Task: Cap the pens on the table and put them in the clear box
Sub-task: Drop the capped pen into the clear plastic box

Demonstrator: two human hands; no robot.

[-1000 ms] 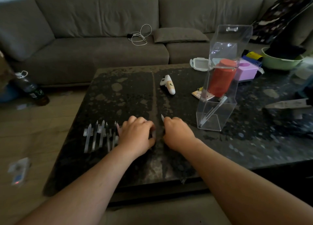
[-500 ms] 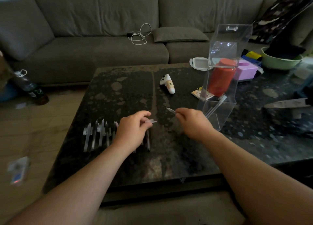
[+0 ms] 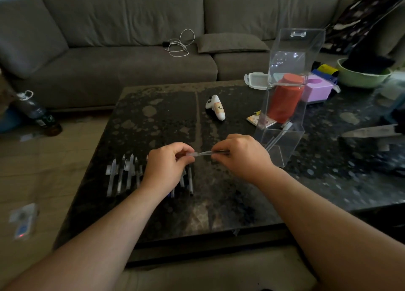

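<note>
Above the dark speckled stone tabletop [image 3: 153, 119], the left hand [image 3: 166, 170] pinches a small clear plastic pen cap [image 3: 190, 154] between thumb and forefinger, its fingers [image 3: 184, 150] curled tight around it. The right hand [image 3: 241, 154] grips a slim translucent pen [image 3: 215, 152] that lies level between the two hands, its tip pointing left into the mouth of the cap; the two parts touch, though how far the cap is seated cannot be told. The right fingers [image 3: 221, 147] are clenched on the barrel.

Just below and to the left of the left fingers, a row of uncapped clear pens and loose caps [image 3: 122, 174] lies side by side on the tabletop, tips pointing away from the person; part of the row is hidden under the left hand. Two more dark-tipped pens [image 3: 190, 181] show just right of that wrist.

Right of the right fingers, and near them, stands the tall clear plastic box [image 3: 287, 97], upright with its lid raised. At least two pens [image 3: 278, 137] lean at a slant in its lower part. Behind the box, seen through its walls, is a red cylindrical container [image 3: 285, 100]. Beyond the fingers, well apart, a small white toy figure [image 3: 215, 107] lies on the tabletop.
</note>
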